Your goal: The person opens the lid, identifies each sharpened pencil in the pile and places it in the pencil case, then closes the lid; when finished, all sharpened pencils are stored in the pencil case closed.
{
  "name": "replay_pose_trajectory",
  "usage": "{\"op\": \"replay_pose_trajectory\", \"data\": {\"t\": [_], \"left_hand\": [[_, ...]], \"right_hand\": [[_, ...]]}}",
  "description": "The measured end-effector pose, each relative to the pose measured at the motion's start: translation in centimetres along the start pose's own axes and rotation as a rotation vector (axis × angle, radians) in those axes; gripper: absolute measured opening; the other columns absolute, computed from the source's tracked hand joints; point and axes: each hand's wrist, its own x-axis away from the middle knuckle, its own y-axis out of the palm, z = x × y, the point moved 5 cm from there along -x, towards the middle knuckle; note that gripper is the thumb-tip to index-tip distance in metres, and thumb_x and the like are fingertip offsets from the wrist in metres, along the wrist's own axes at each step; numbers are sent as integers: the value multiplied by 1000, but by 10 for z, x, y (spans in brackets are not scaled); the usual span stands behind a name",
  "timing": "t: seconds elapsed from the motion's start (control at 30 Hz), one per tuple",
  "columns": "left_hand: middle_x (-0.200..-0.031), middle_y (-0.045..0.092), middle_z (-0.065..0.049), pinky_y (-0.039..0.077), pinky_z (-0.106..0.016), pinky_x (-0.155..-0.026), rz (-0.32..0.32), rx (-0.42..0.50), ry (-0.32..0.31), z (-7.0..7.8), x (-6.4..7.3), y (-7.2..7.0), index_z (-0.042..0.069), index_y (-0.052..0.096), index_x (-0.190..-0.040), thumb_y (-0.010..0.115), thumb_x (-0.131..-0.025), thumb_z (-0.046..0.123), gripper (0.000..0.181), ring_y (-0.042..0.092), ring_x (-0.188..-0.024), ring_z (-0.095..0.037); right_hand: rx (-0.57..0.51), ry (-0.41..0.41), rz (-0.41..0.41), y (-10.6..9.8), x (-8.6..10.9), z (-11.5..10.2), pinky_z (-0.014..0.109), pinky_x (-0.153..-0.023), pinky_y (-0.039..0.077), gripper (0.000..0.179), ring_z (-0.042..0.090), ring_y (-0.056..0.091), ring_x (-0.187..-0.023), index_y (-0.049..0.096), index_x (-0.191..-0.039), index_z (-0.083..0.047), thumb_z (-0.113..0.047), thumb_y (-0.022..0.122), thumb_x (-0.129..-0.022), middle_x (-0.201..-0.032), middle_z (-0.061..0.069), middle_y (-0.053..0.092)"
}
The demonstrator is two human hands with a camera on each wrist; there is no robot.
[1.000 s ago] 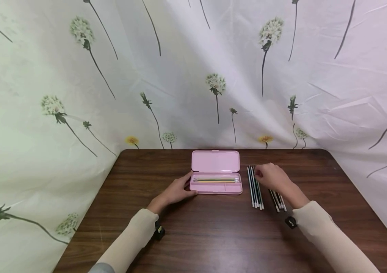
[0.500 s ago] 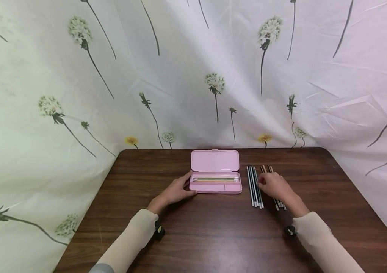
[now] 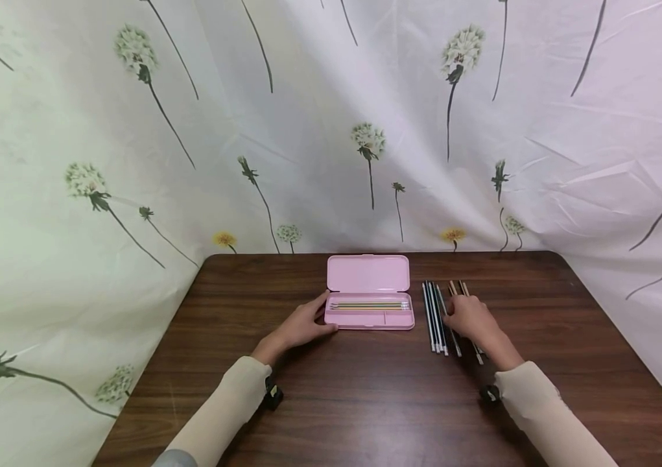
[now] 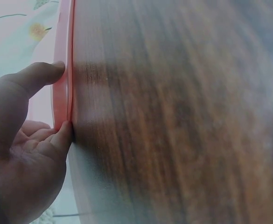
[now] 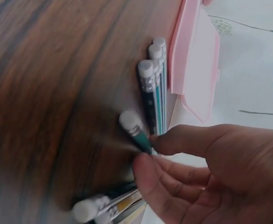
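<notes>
A pink pencil case [image 3: 360, 321] lies with its lid [image 3: 368, 274] raised at the far middle of the table, several pencils [image 3: 368, 306] inside its long compartment. My left hand [image 3: 301, 325] holds the case's left end; the left wrist view has the thumb on its front side and the other fingers round the end. Between thumb and fingers, my right hand [image 3: 473, 318] pinches a green pencil [image 5: 138, 135] by its shaft, white eraser towards me. Dark and striped pencils [image 3: 432, 324] form a row left of it. Under and beyond the hand are more pencils [image 3: 478, 353], partly hidden.
The brown wood-grain table [image 3: 360, 402] has a white fabric sheet [image 3: 307, 130] with dandelion prints hanging behind and beside it. Black wrist cameras [image 3: 273, 394] sit at both cuffs.
My right hand has shifted slightly right, and the green pencil has slid apart from the left row, its eraser end now to the right. The left hand and case stay put.
</notes>
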Motion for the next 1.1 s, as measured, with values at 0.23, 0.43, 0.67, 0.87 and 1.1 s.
{"op": "replay_pose_trajectory", "data": {"t": [0.23, 0.43, 0.67, 0.87, 1.1], "left_hand": [[-173, 32, -19, 42, -49, -123, -2, 11, 4, 2, 1, 0, 4, 26, -169, 79, -99, 24, 90, 45, -154, -33], [-173, 33, -19, 42, -49, -123, 0, 3, 11, 2, 0, -1, 4, 26, -169, 79, -99, 24, 90, 45, -155, -32], [-173, 33, -20, 42, -49, -123, 0, -8, 7, 1, 0, -1, 3, 27, -169, 79, -99, 25, 90, 46, -154, -33], [-173, 32, -19, 42, -49, -124, 0, -1, -3, 1, 1, -1, 3, 27, -169, 79, -98, 25, 90, 45, -155, -32], [-173, 33, -19, 42, -49, -123, 2, -7, 0, 1, 1, -1, 3, 26, -169, 78, -99, 24, 89, 45, -155, -33]], "right_hand": [[8, 73, -9, 1, 2, -2, 31, -50, 44, 42, 16, 57, -42, 42, -55, -19, -11, 66, -88, -46, 0, 52], [13, 99, -10, 0, 2, -2, 32, -50, 44, 42, 18, 57, -43, 45, -55, -18, -13, 67, -90, -46, 2, 54], [-17, 91, -12, -1, 2, -1, 30, -49, 40, 50, 17, 55, -42, 38, -53, -21, -15, 68, -93, -44, -3, 46], [-67, 61, -20, 0, 0, 1, 27, -47, 37, 54, 14, 51, -40, 35, -54, -23, -14, 67, -97, -44, -9, 33], [-77, 36, -1, -6, -7, -2, 31, -54, 44, 31, 15, 58, -47, 53, -69, -14, -15, 69, -96, -57, -3, 52]]}}
